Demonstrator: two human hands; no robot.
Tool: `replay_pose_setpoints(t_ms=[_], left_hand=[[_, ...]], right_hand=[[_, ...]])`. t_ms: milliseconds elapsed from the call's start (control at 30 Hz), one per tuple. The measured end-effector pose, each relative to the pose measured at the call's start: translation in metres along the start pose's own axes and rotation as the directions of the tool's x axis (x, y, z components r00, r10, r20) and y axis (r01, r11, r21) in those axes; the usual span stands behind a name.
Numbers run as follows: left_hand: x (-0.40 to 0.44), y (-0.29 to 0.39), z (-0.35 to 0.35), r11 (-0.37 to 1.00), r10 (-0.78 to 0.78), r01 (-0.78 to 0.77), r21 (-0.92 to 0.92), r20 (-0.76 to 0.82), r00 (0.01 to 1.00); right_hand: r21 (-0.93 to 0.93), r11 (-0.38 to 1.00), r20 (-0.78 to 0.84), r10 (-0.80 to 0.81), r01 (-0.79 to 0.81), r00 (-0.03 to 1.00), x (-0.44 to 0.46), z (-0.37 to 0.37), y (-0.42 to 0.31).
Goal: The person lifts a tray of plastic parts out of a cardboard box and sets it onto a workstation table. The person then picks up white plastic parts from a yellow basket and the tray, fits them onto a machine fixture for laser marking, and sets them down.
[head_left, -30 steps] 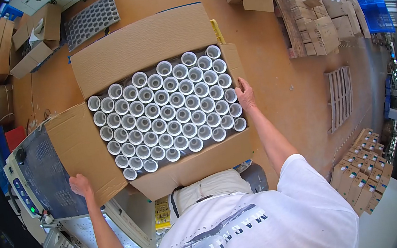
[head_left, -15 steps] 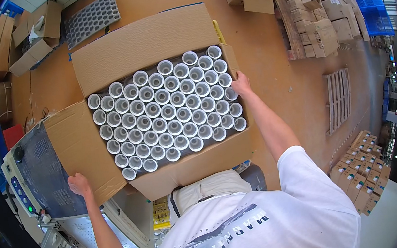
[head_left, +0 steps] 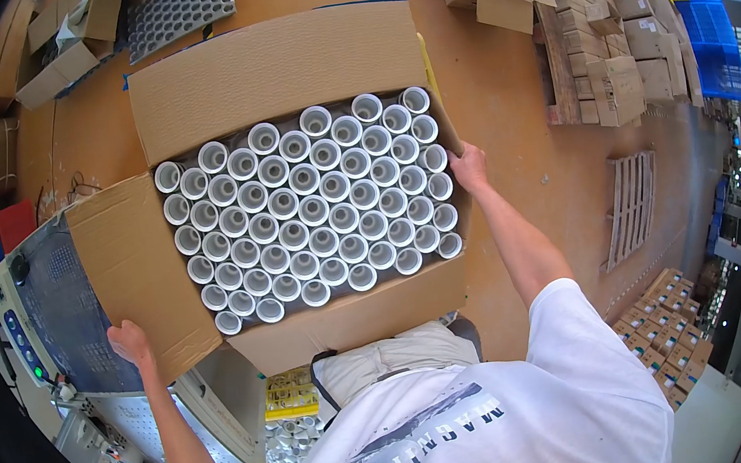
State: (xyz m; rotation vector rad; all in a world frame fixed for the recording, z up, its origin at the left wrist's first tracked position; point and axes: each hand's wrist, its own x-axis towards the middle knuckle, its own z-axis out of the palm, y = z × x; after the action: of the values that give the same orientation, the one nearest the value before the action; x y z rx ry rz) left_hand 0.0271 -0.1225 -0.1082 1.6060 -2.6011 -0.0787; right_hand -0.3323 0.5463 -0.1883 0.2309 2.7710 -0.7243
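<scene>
At 6 o'clock in the head view I read "MAGNIFICENT", upside down, on the white T-shirt [head_left: 514, 417]; marks on the small boxes [head_left: 667, 336] at 4 are illegible. Mid-view sits the open carton [head_left: 345, 323] of white cups [head_left: 324, 241], left hand [head_left: 132, 342] pinching its left flap [head_left: 138, 260] at 8, right hand [head_left: 470, 167] gripping its right flap [head_left: 447, 127] at 2, stacked cartons [head_left: 618, 90] beyond.

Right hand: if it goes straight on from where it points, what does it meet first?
The box's right flap, right at the right hand's fingertips; past it, probably the nearest cups. Depth is unclear, so it might pass above them.
</scene>
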Motion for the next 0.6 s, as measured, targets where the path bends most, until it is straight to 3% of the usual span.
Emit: replay_pose_setpoints(t_ms=[100, 167, 233, 300, 433, 600], left_hand=[[-0.008, 0.008, -0.005, 1.000, 0.028, -0.028, 0.003, -0.039, 0.999], [-0.007, 0.020, -0.013, 0.993, 0.012, -0.016, -0.115, -0.034, 0.999], [-0.024, 0.056, -0.035, 0.912, 0.079, -0.085, -0.401, -0.031, 0.996], [-0.014, 0.020, -0.029, 0.945, 0.269, -0.264, -0.192, 0.000, 0.963], [-0.029, 0.056, -0.046, 0.956, 0.154, -0.160, -0.246, -0.045, 0.987], [0.003, 0.030, -0.019, 0.938, 0.105, -0.110, -0.329, -0.035, 0.994]], right_hand=[[-0.097, 0.986, 0.008, 0.134, -0.132, 0.991, -0.002, 0.005, -0.004], [-0.062, 0.992, 0.004, 0.109, -0.109, 0.994, 0.001, 0.000, -0.003], [-0.070, 0.996, 0.028, 0.060, -0.058, 0.998, 0.012, 0.002, 0.019], [0.005, 0.999, 0.025, 0.053, -0.054, 0.998, 0.011, -0.002, 0.015], [-0.018, 1.000, -0.015, -0.011, 0.010, 1.000, 0.013, -0.004, 0.012], [-0.044, 0.998, -0.022, -0.034, 0.033, 0.999, 0.005, -0.002, 0.001]])
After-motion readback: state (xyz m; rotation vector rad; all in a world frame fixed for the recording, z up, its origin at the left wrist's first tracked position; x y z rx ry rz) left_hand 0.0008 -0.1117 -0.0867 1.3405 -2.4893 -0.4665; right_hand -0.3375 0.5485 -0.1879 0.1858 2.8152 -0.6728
